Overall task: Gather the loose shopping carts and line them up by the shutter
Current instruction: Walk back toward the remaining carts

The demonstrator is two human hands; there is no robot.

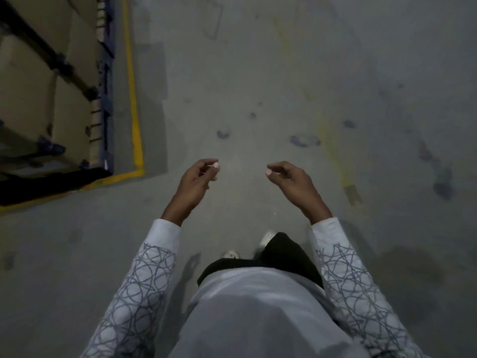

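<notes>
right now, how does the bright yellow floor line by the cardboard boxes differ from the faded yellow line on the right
The bright yellow line is solid; the faded yellow line is worn and patchy. The bright one turns a corner round the cardboard boxes; the faded one runs straight. Both are paint on the grey concrete floor.

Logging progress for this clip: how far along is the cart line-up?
Nothing looks done: no cart or shutter is in frame. In hand: nothing; the left hand and right hand are loosely curled over the floor, beside cardboard boxes behind a yellow line. Gathering and lining up appear left.
</notes>
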